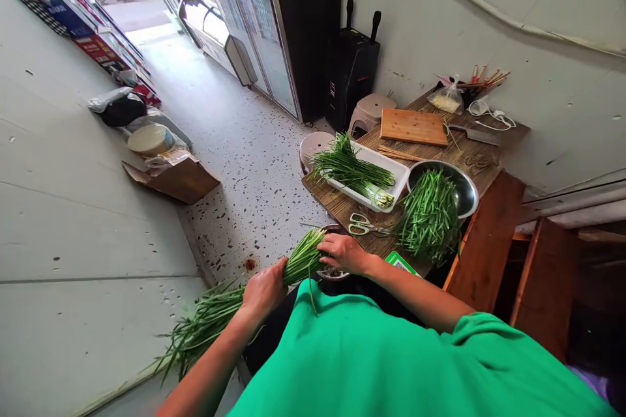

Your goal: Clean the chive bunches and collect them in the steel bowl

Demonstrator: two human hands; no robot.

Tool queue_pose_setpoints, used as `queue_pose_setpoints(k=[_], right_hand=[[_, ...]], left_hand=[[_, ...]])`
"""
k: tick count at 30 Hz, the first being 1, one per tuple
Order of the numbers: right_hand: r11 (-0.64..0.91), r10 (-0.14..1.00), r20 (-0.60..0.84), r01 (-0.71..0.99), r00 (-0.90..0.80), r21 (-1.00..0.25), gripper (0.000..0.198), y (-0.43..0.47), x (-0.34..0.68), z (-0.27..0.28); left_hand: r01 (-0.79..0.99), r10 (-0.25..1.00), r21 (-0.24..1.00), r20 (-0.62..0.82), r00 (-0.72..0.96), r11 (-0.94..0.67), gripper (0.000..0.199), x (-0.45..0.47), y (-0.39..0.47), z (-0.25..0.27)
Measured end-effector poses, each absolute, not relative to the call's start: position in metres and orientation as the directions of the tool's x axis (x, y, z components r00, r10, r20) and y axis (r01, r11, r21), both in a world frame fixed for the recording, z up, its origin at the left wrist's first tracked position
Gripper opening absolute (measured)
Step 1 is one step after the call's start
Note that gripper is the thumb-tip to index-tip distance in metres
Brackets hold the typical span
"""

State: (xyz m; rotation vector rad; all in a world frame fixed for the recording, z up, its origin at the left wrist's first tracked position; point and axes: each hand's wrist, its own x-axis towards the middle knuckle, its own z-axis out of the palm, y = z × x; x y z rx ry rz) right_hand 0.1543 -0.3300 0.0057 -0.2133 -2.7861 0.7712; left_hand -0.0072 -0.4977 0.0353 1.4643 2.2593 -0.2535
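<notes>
A long bunch of garlic chives (208, 319) lies across my lap, its pale stem ends towards the table and its green leaves hanging down to the left. My left hand (265, 290) is wrapped round the middle of the bunch. At the pale ends, the curled fingers of my right hand (342, 253) pinch at the stems; the fingertips are partly hidden. Beneath that hand a round bin (334, 273) shows in part. One loose chive dangles over the green shirt (372, 345).
On the wooden table (337, 202) a white tray (398, 169) holds tied chives. Beside it are a steel bowl (467, 189), loose chives (430, 215), scissors (362, 225), a cutting board (413, 126) and a cleaver (482, 137). Stools (372, 107) stand behind; a cardboard box (183, 179) sits by the left wall.
</notes>
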Motion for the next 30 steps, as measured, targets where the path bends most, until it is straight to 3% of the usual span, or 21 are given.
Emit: queue_pose_setpoints(k=[3, 5, 7, 10, 13, 16, 24, 27, 30], right_hand=[[0.702, 0.272, 0.221, 0.036, -0.937, -0.711, 0.016, -0.319, 0.154, 0.004], [0.474, 0.424, 0.193, 0.035, -0.885, -0.88, 0.018, -0.306, 0.156, 0.003], [0.169, 0.586, 0.045, 0.068, -0.809, -0.983, 0.021, -0.292, 0.159, 0.001], [-0.303, 0.657, -0.274, 0.087, -0.702, -0.949, 0.03, -0.279, 0.161, -0.003], [-0.563, 0.618, -0.418, -0.003, -0.665, -0.827, 0.036, -0.28, 0.16, -0.005], [-0.624, 0.62, -0.44, -0.068, -0.649, -0.779, 0.038, -0.283, 0.157, -0.006], [-0.573, 0.794, -0.464, -0.231, -0.392, -0.786, 0.03, -0.242, 0.174, 0.003], [-0.507, 0.765, -0.386, -0.113, -0.516, -0.854, 0.025, -0.245, 0.18, 0.01], [-0.195, 0.701, -0.222, 0.117, -0.677, -0.974, 0.022, -0.267, 0.173, 0.018]], left_hand=[[0.898, 0.819, 0.092, -0.459, -0.346, 0.43, 0.047, -0.008, -0.5, 0.036], [0.894, 0.818, 0.098, -0.455, -0.351, 0.438, 0.048, -0.008, -0.502, 0.037], [0.887, 0.817, 0.095, -0.441, -0.37, 0.452, 0.049, -0.008, -0.503, 0.038], [0.882, 0.821, 0.089, -0.417, -0.389, 0.463, 0.051, -0.007, -0.502, 0.042], [0.88, 0.821, 0.092, -0.415, -0.392, 0.466, 0.054, -0.005, -0.498, 0.049], [0.88, 0.824, 0.099, -0.412, -0.389, 0.465, 0.056, -0.005, -0.495, 0.055], [0.885, 0.834, 0.102, -0.397, -0.383, 0.455, 0.052, -0.009, -0.502, 0.054], [0.88, 0.828, 0.107, -0.407, -0.385, 0.462, 0.047, -0.011, -0.504, 0.052], [0.877, 0.826, 0.117, -0.414, -0.383, 0.466, 0.046, -0.012, -0.503, 0.05]])
